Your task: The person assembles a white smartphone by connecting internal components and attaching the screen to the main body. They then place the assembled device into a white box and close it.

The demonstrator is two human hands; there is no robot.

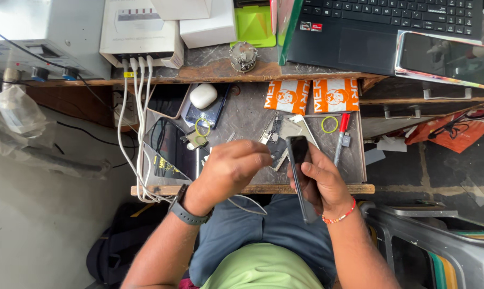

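Observation:
My right hand grips a slim dark phone on edge, its top pointing away from me, over the pulled-out wooden tray. My left hand, with a dark watch on the wrist, has its fingers pinched together against the phone's left side near the top; whatever they pinch is too small to make out. Under the hands lie a bare phone frame with a circuit board and a dark screen panel.
On the tray lie a red pen, a yellow-green rubber band, a white earbud case and two orange packets. Above sit a black laptop, a phone, white boxes and white cables. A grey chair stands right.

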